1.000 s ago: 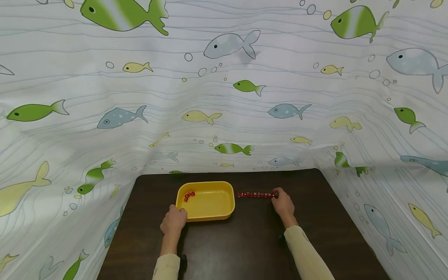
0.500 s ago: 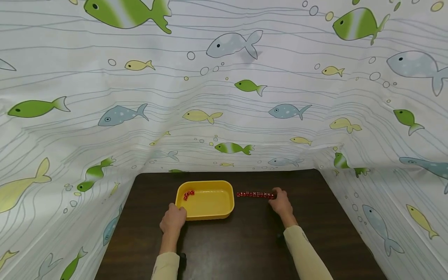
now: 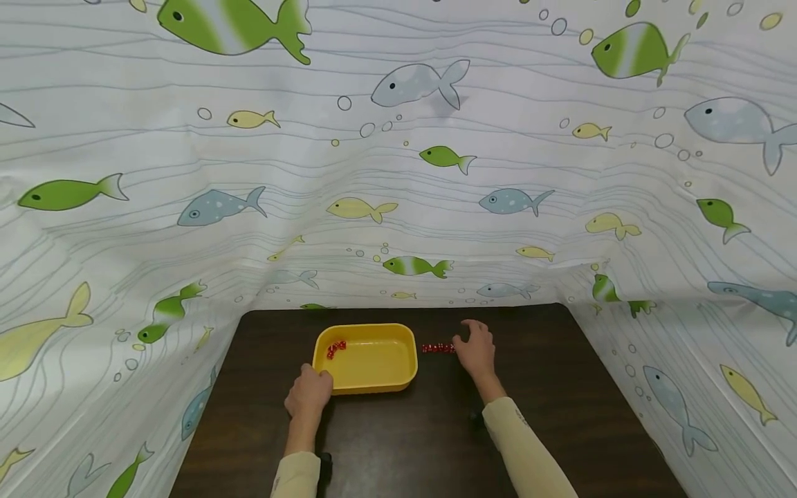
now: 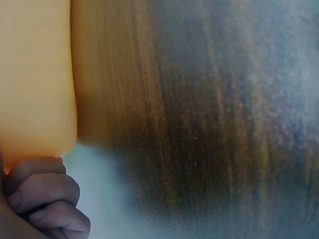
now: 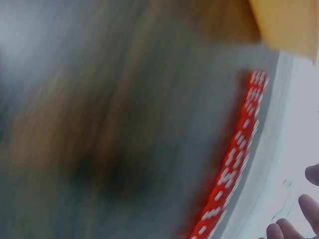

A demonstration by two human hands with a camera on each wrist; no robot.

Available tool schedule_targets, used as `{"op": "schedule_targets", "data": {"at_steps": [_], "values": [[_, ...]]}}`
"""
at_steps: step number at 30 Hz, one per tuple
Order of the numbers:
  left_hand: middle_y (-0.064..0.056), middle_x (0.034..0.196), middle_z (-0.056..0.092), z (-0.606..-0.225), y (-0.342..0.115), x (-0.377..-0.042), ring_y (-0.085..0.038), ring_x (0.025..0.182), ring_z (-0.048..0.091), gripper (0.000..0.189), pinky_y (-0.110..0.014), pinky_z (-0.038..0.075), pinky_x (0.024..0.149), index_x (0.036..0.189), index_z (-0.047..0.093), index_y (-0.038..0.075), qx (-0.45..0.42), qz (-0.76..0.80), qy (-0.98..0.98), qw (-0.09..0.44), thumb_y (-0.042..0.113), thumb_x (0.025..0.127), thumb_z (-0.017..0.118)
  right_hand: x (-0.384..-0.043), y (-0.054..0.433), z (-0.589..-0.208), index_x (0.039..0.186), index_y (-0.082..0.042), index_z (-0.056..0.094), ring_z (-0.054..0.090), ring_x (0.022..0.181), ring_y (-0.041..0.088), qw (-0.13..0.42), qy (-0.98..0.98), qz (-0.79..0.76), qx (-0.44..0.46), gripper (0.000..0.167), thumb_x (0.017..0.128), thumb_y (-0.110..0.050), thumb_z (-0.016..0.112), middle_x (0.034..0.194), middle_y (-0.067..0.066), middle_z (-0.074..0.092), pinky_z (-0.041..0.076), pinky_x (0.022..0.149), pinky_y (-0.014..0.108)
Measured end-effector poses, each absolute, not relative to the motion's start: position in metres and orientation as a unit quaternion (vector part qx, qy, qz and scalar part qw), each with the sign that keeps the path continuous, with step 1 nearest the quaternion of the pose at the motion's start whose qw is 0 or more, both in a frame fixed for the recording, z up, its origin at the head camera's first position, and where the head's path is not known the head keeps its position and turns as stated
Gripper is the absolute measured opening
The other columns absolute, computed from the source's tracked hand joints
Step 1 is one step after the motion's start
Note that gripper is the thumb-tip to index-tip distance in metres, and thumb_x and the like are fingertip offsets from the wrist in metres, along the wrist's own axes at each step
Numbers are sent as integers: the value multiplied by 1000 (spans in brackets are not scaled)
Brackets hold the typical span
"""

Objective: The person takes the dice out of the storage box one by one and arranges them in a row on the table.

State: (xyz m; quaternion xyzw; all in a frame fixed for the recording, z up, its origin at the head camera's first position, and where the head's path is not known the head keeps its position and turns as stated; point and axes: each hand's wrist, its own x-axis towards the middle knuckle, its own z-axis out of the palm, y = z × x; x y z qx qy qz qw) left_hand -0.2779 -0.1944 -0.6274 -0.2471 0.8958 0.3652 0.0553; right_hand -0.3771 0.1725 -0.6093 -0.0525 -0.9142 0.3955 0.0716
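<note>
At its near left corner, a shallow yellow plastic tray [image 3: 376, 389] is gripped by my left hand [image 3: 308, 391]. In the left wrist view, curled fingers [image 4: 45, 191] sit right against the tray's edge [image 4: 37, 89]. A few red dice [image 3: 337, 347] lie inside the tray at its left. To the tray's right, a straight row of red dice with white pips [image 3: 438, 348] lies on the table. My right hand [image 3: 477, 348] is raised over the row's right part, thumb and fingers apart, hiding those dice in the head view. The right wrist view shows fingertips [image 5: 309, 209] apart from the dice row [image 5: 232, 162].
Everything stands on a dark brown wooden table [image 3: 423, 443]. A white curtain printed with fish [image 3: 398, 228] hangs behind the table and along both sides. The tray's right end is close to the row's left end.
My right hand has left the row's right end, lifted and shifted left over the dice, its fingers spreading. My left hand and the tray have stayed in place.
</note>
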Motion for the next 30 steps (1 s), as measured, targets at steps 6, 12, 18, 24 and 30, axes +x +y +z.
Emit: {"op": "schedule_targets", "data": {"at_steps": [6, 12, 18, 24, 30], "values": [[-18, 88, 58, -630, -194, -279, -34, 73, 56, 47, -48, 44, 71, 131, 49, -8, -247, 355, 900, 50, 31, 104, 43, -377, 132, -603, 146, -11, 60, 48, 143, 41, 80, -909, 409, -5, 49, 99, -23, 72, 154, 17, 57, 29, 120, 70], [-18, 88, 58, -631, -195, -279, -34, 73, 57, 47, -49, 44, 71, 130, 49, -7, -246, 354, 901, 53, 32, 104, 43, -371, 92, -594, 143, -14, 64, 60, 119, 30, 46, -901, 431, 31, 44, 100, -18, 74, 132, 8, 70, 47, 112, 59], [-18, 86, 57, -628, -194, -275, -34, 71, 55, 45, -48, 43, 68, 127, 50, -8, -239, 356, 902, 50, 31, 105, 43, -365, 60, -591, 137, -14, 68, 64, 105, 25, 20, -904, 421, 74, 39, 99, -18, 73, 121, 7, 72, 58, 98, 49], [-17, 85, 55, -626, -194, -274, -32, 71, 54, 44, -46, 41, 68, 127, 50, -8, -243, 360, 900, 47, 30, 104, 45, -362, 32, -593, 136, -14, 68, 61, 91, 18, -5, -909, 403, 112, 38, 99, -21, 72, 118, 2, 71, 57, 86, 39], [-17, 84, 55, -626, -193, -272, -32, 70, 54, 42, -47, 41, 69, 125, 50, -8, -244, 358, 900, 42, 28, 103, 45, -361, 6, -599, 133, -15, 70, 58, 75, 10, -34, -918, 370, 135, 35, 100, -25, 73, 112, -1, 74, 53, 71, 27]]}}
